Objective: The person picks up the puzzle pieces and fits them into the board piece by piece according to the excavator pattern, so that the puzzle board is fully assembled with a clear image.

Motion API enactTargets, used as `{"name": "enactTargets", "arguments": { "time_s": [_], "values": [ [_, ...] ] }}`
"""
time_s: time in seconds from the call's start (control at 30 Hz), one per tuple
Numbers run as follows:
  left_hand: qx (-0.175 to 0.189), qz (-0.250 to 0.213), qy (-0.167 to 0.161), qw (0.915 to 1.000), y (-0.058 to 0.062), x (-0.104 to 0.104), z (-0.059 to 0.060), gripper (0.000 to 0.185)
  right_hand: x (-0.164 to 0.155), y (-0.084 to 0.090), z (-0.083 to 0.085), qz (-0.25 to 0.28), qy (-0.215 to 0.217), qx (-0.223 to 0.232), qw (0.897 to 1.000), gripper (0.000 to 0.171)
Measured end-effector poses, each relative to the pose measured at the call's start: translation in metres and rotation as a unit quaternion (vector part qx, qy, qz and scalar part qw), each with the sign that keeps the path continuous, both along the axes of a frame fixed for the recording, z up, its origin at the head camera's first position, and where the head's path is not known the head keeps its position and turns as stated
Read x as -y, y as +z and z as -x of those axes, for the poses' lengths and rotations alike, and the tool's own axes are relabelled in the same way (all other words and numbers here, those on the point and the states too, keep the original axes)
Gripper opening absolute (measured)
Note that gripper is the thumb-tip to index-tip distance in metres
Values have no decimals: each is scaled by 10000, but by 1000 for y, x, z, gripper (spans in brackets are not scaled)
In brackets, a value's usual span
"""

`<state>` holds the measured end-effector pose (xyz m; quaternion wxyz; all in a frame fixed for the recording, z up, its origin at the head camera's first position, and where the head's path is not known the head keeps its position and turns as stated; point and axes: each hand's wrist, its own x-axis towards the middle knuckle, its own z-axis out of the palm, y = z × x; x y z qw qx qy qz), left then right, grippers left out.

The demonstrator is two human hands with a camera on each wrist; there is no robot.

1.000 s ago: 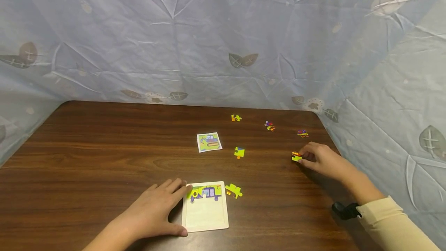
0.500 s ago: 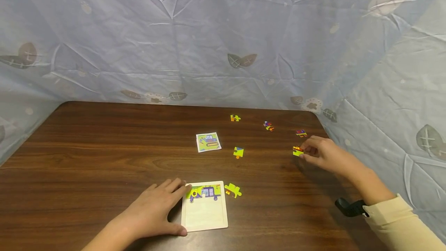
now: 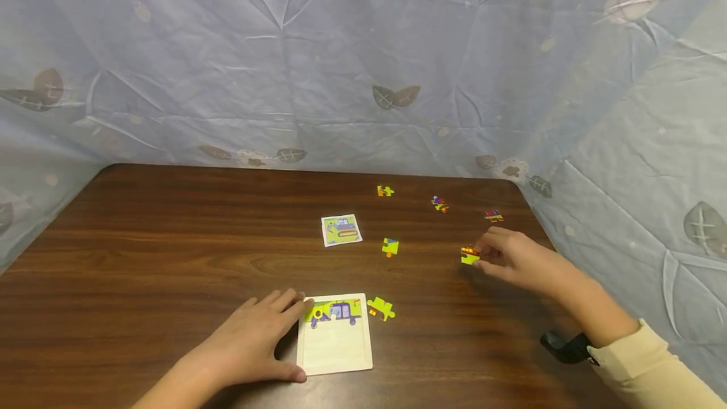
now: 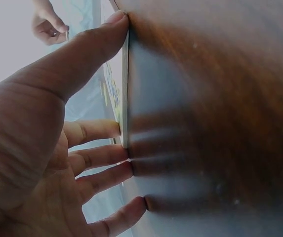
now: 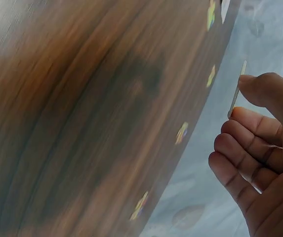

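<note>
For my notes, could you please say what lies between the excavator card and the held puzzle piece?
An orange-tabbed green jigsaw piece, seen in the head view.

Head view forward-down, wrist views close, table (image 3: 170, 238) shared

Six loose puzzle pieces (image 3: 469, 258), one tray (image 3: 335, 352), one picture card (image 3: 341, 230), one table (image 3: 170, 257), two hands (image 3: 250, 338)

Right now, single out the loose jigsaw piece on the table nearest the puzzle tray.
The yellow-green jigsaw piece just right of the puzzle tray, close by its upper corner; the other four loose pieces lie farther back.
</note>
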<state>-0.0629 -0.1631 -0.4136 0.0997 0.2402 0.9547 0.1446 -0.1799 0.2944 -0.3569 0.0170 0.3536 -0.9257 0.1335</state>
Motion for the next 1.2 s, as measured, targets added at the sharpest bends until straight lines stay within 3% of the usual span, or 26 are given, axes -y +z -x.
{"name": "enactTargets", "arguments": {
  "time_s": [0.13, 0.53, 1.2],
  "values": [
    [25, 7, 1, 10000, 1, -1, 0, 110, 17, 2, -9, -49, 45, 47, 10000, 11],
    [-4, 42, -17, 10000, 1, -2, 0, 109, 64, -2, -35, -40, 482, -416, 9980, 15],
    [26, -42, 7, 10000, 0, 1, -1, 109, 125, 3, -64, -219, 1072, -830, 9905, 19]
  ]
}}
